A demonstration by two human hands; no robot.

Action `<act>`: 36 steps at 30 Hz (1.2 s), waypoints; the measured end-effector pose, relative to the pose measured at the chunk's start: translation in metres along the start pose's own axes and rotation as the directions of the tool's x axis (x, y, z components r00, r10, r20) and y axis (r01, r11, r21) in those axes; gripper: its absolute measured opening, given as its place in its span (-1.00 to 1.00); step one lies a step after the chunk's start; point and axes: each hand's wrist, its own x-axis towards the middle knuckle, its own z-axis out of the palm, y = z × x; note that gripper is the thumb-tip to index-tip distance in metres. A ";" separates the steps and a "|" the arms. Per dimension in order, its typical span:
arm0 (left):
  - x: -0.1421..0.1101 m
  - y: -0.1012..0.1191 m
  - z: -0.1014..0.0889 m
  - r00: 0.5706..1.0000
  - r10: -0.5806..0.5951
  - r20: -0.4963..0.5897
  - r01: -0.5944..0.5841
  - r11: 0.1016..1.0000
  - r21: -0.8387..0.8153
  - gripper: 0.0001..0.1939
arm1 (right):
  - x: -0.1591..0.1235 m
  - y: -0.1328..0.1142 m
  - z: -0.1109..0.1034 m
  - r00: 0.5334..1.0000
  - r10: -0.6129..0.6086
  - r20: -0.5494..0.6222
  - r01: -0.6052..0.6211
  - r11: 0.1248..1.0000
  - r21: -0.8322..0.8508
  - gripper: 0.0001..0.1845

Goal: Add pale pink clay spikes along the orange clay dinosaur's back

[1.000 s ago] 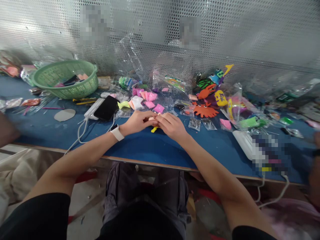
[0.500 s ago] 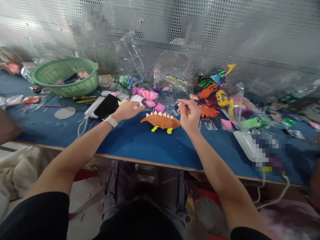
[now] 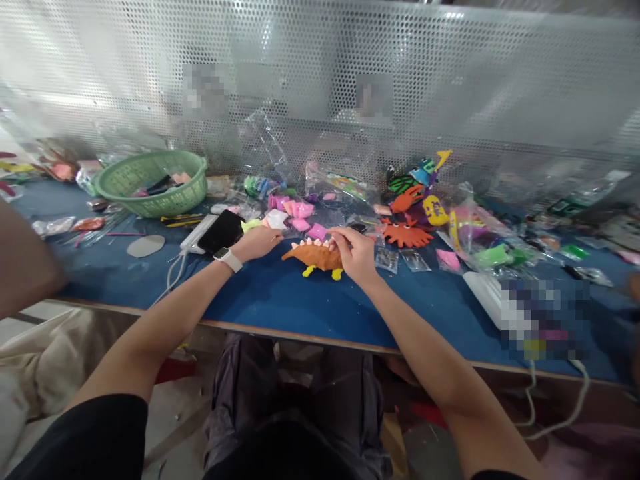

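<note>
An orange clay dinosaur (image 3: 315, 256) with a row of pale pink spikes on its back and yellow feet (image 3: 337, 274) stands on the blue table. My right hand (image 3: 356, 257) is over its right end, thumb and forefinger pinched at the spikes; whatever is between the fingertips is too small to make out. My left hand (image 3: 257, 243), wearing a white watch (image 3: 229, 259) at the wrist, is held just left of the dinosaur's tail with fingers curled closed. What they hold, if anything, is hidden. Behind it lie a white packet (image 3: 276, 219) and several pink clay packets (image 3: 301, 210).
A green basket (image 3: 155, 203) stands back left, near a black phone (image 3: 221, 232) on a white device with a cable. An orange clay crab (image 3: 407, 233) and other colourful clay figures lie right of centre. A perforated metal panel (image 3: 310, 80) rises behind. A white device (image 3: 483, 297) sits front right.
My right hand has moved left and down onto the dinosaur's spiked back from beside its right end. My left hand stays near the tail, fingers still curled. The camera view has tilted up slightly.
</note>
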 end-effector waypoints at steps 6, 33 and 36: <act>0.001 0.001 0.002 0.999 -0.012 -0.044 0.010 0.999 -0.050 -0.45 | -0.002 -0.004 0.001 0.999 0.045 0.016 -0.045 0.999 0.022 -0.61; -0.034 0.045 -0.018 0.825 0.324 -0.464 -0.504 0.794 -0.341 -0.41 | -0.015 -0.013 0.015 0.988 0.076 0.137 -0.073 0.997 -0.032 -0.62; -0.037 0.059 -0.010 0.764 0.411 -0.497 -0.568 0.794 -0.217 -0.42 | -0.014 -0.022 0.018 0.989 0.035 0.142 -0.037 0.999 0.014 -0.64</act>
